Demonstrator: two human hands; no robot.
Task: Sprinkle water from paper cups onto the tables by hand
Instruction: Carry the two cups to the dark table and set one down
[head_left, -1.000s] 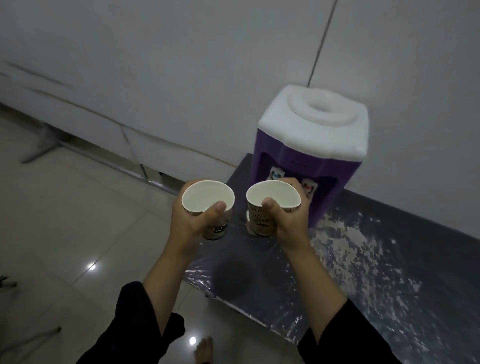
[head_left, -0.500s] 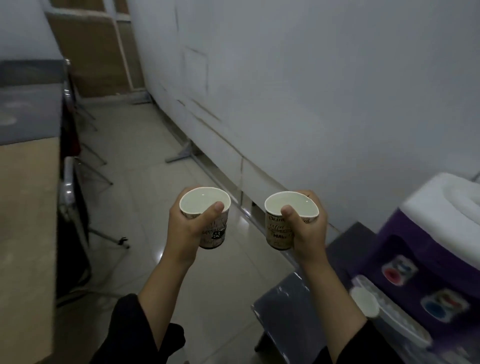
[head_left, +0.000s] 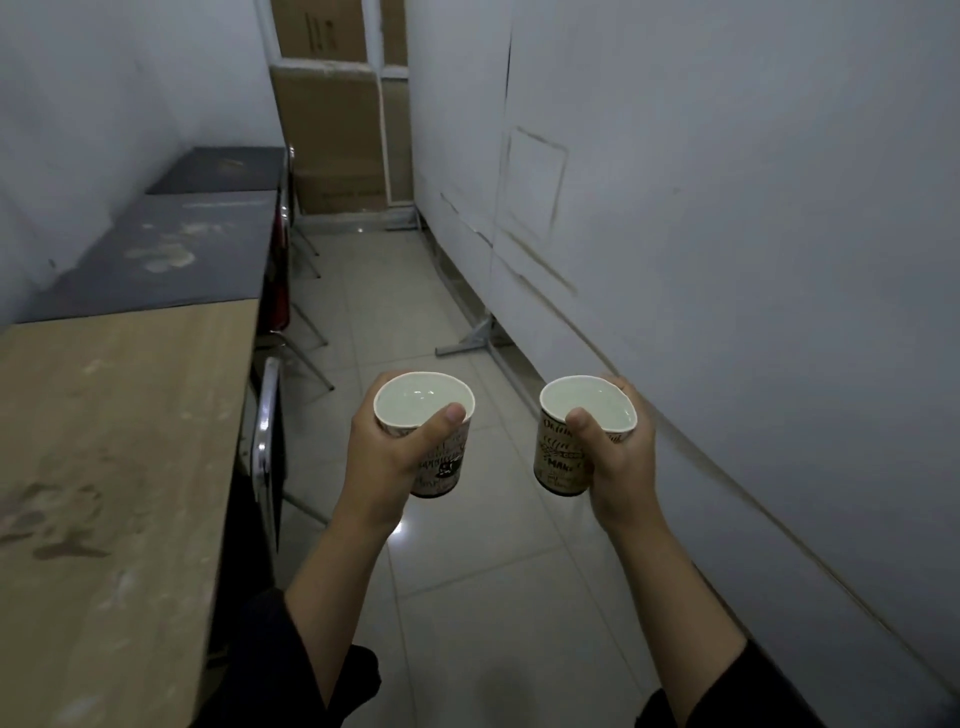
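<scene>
My left hand (head_left: 387, 462) grips a printed paper cup (head_left: 441, 467) filled with water, held upright over the tiled floor. My right hand (head_left: 621, 467) grips a second printed paper cup (head_left: 561, 462), also full and upright. Both cups float at chest height in the aisle. Along the left wall runs a row of tables: a light wooden table (head_left: 114, 441) nearest, with wet marks on it, then a dark table (head_left: 171, 260) with pale smears, and another dark table (head_left: 223, 169) behind.
Folding chairs (head_left: 270, 436) are tucked at the tables' right edge. A white partition wall (head_left: 701, 234) on metal feet (head_left: 472, 338) lines the right. Cardboard boxes (head_left: 332, 130) stand at the aisle's far end. A tiled floor (head_left: 467, 597) runs between.
My view has swung left, away from the purple water dispenser and its dark table, to face down the aisle. Both hands still hold their cups upright.
</scene>
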